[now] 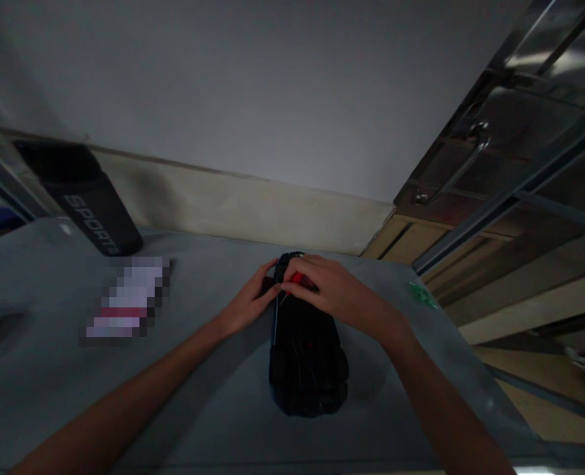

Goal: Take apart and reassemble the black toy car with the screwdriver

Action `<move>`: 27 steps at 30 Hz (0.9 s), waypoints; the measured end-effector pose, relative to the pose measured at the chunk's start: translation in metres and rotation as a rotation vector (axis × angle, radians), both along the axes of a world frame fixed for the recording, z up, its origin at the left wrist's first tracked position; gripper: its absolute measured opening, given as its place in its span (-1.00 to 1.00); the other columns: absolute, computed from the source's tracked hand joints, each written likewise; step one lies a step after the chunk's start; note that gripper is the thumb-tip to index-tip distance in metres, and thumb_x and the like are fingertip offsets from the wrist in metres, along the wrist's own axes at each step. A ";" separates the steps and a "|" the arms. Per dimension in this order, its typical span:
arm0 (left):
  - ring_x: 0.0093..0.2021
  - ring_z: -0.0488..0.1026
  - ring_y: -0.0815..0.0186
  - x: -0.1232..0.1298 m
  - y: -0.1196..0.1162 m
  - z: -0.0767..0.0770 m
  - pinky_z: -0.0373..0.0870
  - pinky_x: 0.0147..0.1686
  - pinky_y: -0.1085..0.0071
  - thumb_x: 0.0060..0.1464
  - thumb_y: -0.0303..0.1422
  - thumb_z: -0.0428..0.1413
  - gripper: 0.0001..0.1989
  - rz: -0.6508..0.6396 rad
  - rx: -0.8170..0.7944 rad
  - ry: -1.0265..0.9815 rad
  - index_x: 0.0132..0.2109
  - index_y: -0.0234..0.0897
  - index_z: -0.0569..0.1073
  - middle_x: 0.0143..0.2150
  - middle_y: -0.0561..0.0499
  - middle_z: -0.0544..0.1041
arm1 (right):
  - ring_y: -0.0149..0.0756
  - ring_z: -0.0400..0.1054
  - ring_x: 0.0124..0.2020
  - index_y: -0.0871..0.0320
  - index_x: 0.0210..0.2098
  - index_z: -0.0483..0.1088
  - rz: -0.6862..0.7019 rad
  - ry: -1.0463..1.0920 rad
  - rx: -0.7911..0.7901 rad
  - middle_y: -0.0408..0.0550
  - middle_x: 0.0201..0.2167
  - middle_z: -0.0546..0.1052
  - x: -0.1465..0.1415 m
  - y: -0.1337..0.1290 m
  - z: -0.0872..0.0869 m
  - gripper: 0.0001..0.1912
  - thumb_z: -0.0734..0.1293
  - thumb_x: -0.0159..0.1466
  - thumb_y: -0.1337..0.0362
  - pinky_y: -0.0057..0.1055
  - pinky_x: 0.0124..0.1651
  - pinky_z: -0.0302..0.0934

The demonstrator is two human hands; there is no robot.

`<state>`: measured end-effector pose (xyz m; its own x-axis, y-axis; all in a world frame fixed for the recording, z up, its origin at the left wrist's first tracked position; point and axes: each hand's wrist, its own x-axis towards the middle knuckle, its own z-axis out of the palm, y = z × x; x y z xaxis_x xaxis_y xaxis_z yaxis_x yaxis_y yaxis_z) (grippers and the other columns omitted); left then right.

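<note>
A dark toy car (308, 369) lies upside down on the grey table, its black underside and wheels facing up. My left hand (247, 300) grips the car's far left side near a wheel, thumb and fingers around the edge. In my right hand (329, 284) is a small screwdriver (296, 278) with a red handle. Its thin shaft slants down to the left over the underside, close to my left thumb. My right fingers hide much of the car's far end, and I cannot tell whether the tip touches a screw.
A black bottle (92, 204) marked SPORT stands at the back left, by the wall. Nearer lies a flat, pixelated rectangular thing (129, 297). A small green item (422, 294) sits by the right edge of the table (213, 409). Metal bars and a door handle (453, 171) are beyond.
</note>
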<state>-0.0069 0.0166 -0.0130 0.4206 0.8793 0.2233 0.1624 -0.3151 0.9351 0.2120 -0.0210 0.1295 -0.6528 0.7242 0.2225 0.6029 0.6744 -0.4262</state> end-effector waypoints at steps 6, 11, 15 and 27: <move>0.33 0.59 -0.10 0.000 0.000 -0.001 0.38 0.50 -0.19 0.49 0.05 0.14 -0.23 -0.014 0.002 -0.018 0.63 -0.22 0.24 0.46 -0.32 0.57 | -0.17 0.55 -0.03 0.07 -0.14 0.49 0.004 -0.058 0.002 -0.03 -0.10 0.67 -0.006 0.002 0.003 -0.85 0.42 0.62 0.26 -0.22 0.10 0.35; 0.28 0.63 -0.08 0.001 -0.002 0.002 0.44 0.46 -0.15 0.50 0.03 0.14 -0.26 -0.017 0.009 -0.038 0.61 -0.22 0.28 0.37 -0.27 0.64 | -0.15 0.57 -0.04 0.09 -0.09 0.51 -0.048 -0.128 0.077 -0.01 -0.11 0.67 -0.016 -0.002 0.003 -0.87 0.40 0.64 0.26 -0.20 0.09 0.35; 0.43 0.55 -0.12 0.000 -0.004 0.006 0.30 0.58 -0.14 0.51 -0.01 0.13 -0.28 -0.014 0.001 -0.019 0.62 -0.23 0.27 0.54 -0.31 0.51 | -0.11 0.60 -0.09 0.16 -0.04 0.56 -0.140 -0.272 0.138 0.03 -0.16 0.70 -0.027 -0.009 0.008 -0.87 0.39 0.65 0.27 -0.23 0.02 0.34; 0.41 0.53 -0.09 -0.001 -0.005 0.013 0.35 0.54 -0.11 0.46 -0.01 0.15 -0.53 0.029 0.047 0.026 0.30 -0.19 0.49 0.35 -0.22 0.63 | -0.12 0.57 -0.07 0.14 0.05 0.51 -0.093 -0.243 0.124 0.04 -0.10 0.69 -0.028 -0.006 0.003 -0.85 0.28 0.67 0.30 -0.25 0.00 0.30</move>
